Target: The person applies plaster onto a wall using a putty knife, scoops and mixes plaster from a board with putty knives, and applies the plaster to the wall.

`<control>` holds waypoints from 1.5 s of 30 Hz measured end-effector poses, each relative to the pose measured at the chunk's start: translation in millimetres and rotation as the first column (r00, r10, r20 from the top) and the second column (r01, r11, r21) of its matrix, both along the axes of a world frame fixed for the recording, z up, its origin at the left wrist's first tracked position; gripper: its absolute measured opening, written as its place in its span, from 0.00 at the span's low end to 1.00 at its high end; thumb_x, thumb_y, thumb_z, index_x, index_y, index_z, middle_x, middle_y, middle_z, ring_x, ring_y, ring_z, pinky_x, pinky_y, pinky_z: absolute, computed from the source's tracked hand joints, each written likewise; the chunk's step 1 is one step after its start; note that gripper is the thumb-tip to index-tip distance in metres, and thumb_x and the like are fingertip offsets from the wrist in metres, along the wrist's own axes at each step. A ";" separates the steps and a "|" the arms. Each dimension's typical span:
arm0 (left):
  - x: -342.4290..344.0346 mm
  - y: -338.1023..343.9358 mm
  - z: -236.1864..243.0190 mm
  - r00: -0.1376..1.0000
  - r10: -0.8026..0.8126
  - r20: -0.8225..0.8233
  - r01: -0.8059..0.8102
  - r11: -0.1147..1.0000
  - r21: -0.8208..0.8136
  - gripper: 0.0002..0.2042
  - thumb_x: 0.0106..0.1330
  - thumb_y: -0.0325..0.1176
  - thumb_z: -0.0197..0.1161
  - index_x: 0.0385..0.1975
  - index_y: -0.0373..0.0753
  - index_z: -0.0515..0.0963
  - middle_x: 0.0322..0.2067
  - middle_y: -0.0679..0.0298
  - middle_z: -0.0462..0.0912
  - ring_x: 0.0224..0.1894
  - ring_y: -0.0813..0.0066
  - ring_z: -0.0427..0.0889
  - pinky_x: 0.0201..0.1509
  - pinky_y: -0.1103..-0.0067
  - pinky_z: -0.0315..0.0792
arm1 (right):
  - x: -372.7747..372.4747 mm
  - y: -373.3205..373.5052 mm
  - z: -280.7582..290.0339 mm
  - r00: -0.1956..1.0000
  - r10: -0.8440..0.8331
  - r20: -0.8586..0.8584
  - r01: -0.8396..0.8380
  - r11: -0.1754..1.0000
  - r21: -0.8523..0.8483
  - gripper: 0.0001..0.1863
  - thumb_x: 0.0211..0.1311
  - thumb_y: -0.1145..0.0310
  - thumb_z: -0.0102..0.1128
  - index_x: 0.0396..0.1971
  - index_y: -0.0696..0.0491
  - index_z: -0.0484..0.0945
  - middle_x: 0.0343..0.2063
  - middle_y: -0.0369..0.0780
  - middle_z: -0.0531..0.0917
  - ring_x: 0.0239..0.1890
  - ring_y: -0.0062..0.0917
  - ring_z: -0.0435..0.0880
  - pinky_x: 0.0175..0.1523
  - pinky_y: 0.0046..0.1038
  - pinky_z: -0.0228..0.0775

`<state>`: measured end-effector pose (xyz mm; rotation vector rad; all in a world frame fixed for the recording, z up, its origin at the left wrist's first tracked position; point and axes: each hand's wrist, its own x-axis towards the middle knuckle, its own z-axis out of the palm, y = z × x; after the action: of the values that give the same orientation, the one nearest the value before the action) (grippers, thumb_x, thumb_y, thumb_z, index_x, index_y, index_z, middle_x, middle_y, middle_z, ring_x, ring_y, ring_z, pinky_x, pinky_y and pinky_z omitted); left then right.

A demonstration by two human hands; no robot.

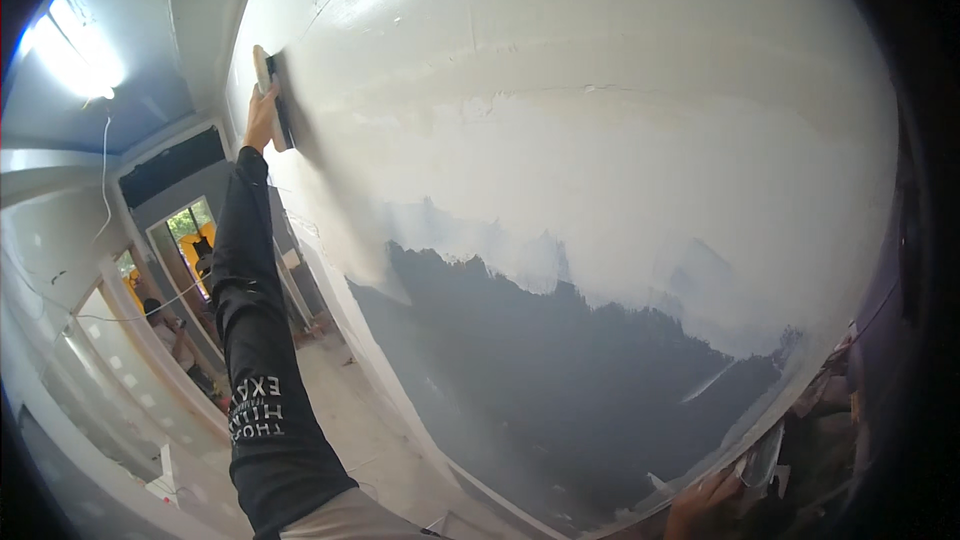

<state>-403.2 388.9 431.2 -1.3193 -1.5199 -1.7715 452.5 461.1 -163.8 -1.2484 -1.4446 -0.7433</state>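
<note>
Sleeve (262, 340), black: nearest, up from lower edge | Wall (600, 160): pale coat above, dark grey below | Trowel (281, 112): against wall, upper left | Right hand (705, 498): lower right, beside grey blade (766, 455), grip cannot be told | Left hand (262, 118): clasping trowel
</note>
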 end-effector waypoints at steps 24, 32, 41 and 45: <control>320.5 0.5 -1.6 0.985 0.142 -0.103 -0.147 0.988 -0.042 0.25 0.71 0.40 0.52 0.66 0.44 0.57 0.46 0.37 0.81 0.49 0.37 0.81 0.52 0.55 0.73 | -42.6 -41.7 155.5 0.614 0.674 -0.410 -0.634 0.731 0.252 0.21 0.76 0.72 0.38 0.64 0.61 0.67 0.60 0.53 0.71 0.63 0.47 0.71 0.68 0.46 0.60; 450.9 -6.8 -13.4 0.989 0.105 -0.108 -0.115 0.989 -0.093 0.27 0.69 0.37 0.54 0.66 0.43 0.54 0.44 0.32 0.80 0.47 0.36 0.82 0.49 0.55 0.75 | -33.0 -43.3 153.0 0.579 0.724 -0.375 -0.649 0.688 0.325 0.21 0.74 0.74 0.41 0.64 0.57 0.69 0.59 0.50 0.74 0.64 0.47 0.71 0.68 0.45 0.63; 591.2 -6.2 -21.6 0.978 -0.089 -0.190 0.071 0.993 -0.098 0.31 0.65 0.34 0.58 0.66 0.36 0.54 0.53 0.33 0.73 0.55 0.31 0.73 0.57 0.51 0.69 | -35.7 -38.3 144.3 0.655 0.631 -0.415 -0.538 0.776 0.331 0.21 0.69 0.78 0.47 0.61 0.57 0.71 0.55 0.49 0.77 0.57 0.46 0.78 0.60 0.40 0.73; 645.8 -16.3 -27.6 0.941 -0.017 -0.337 -0.001 0.999 -0.052 0.29 0.65 0.30 0.57 0.62 0.27 0.54 0.58 0.31 0.66 0.55 0.31 0.73 0.58 0.51 0.68 | -40.9 -45.1 151.6 0.656 0.634 -0.410 -0.541 0.774 0.330 0.23 0.68 0.80 0.46 0.63 0.55 0.71 0.55 0.49 0.77 0.57 0.46 0.77 0.59 0.40 0.73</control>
<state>242.6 372.5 403.6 -1.5631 -1.3755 -1.4252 411.7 416.0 -12.2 -0.6708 -1.1963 -0.0685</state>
